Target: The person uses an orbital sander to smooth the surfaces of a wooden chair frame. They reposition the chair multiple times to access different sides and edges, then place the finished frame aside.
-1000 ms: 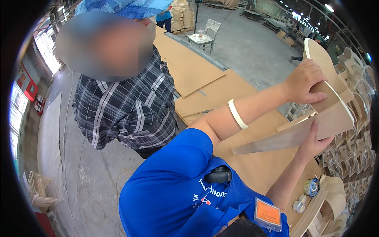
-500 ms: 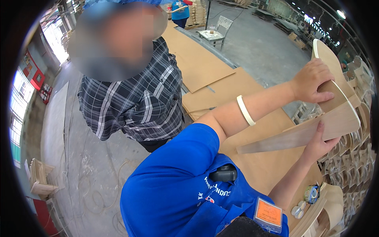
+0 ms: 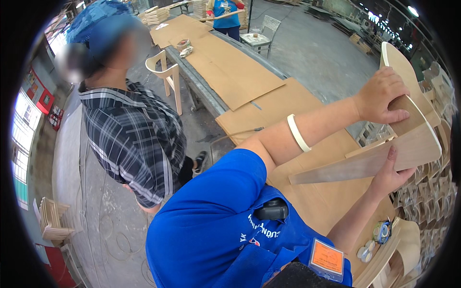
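A pale bent-wood chair part (image 3: 350,165) with a broad rounded end and a long tapering leg is held between my hands, at the right. My left hand (image 3: 383,96) is wrapped over the upper edge of its curved panel, thumb on the inner face. Lower down, my right hand (image 3: 391,172) grips the broad end of the leg, thumb up against its flat face. Some of my fingers are hidden behind the wood. The leg's narrow tip points left above a brown-covered table (image 3: 321,201).
A person in a plaid shirt (image 3: 134,139) stands at the left beside a wooden chair (image 3: 168,72). Stacked curved wooden parts (image 3: 422,201) fill the right side. Tape rolls (image 3: 382,233) lie at the table's near right. A white chair (image 3: 261,36) and another person (image 3: 225,17) are farther back.
The person in plaid has moved left and turned away, uncovering the wooden chair and more of the table. My hands keep their hold on the chair part, almost unmoved.
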`<state>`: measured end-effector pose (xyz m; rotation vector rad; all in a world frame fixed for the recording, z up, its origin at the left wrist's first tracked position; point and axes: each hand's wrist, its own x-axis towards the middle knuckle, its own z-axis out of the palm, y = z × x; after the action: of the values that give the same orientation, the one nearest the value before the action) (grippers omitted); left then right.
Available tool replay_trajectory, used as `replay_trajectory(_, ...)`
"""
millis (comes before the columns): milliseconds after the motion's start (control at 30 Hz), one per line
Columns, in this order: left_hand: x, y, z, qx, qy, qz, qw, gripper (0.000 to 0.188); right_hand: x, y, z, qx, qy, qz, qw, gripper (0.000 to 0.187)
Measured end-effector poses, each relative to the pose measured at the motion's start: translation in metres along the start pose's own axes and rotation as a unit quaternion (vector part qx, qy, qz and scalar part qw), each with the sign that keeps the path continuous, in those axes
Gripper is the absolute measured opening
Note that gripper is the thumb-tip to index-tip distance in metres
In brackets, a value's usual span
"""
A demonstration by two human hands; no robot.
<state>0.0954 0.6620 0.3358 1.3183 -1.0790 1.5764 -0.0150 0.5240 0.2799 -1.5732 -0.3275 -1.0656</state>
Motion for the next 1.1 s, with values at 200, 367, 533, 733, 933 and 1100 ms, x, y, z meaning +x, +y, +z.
replay_trajectory(200, -0.002, -0.003, 0.004, -0.001, 0.012, 0.005, 1.0, 0.037, 0.001, 0.003, 0.0, -0.005, 0.006, -0.008, 1.0, 0.059)
replay_trajectory(367, -0.002, -0.002, 0.004, 0.001, 0.008, 0.001, 1.0, 0.037, 0.002, 0.002, -0.001, -0.023, 0.0, -0.009, 1.0, 0.06)
replay_trajectory(533, -0.003, -0.001, 0.004, 0.002, 0.011, 0.002, 1.0, 0.037, 0.001, 0.001, -0.001, -0.004, 0.008, 0.006, 1.0, 0.06)
replay_trajectory(733, -0.004, 0.003, 0.002, 0.012, 0.002, 0.005, 1.0, 0.037, -0.004, -0.001, -0.003, 0.028, -0.001, 0.015, 0.999, 0.06)
replay_trajectory(933, -0.006, 0.022, 0.006, -0.003, 0.001, 0.01, 1.0, 0.036, -0.013, 0.0, -0.019, 0.035, 0.011, -0.015, 0.999, 0.059)
replay_trajectory(1100, -0.01, 0.055, 0.012, 0.021, -0.01, 0.021, 0.999, 0.036, -0.026, -0.003, -0.048, 0.069, -0.011, -0.025, 0.997, 0.06)
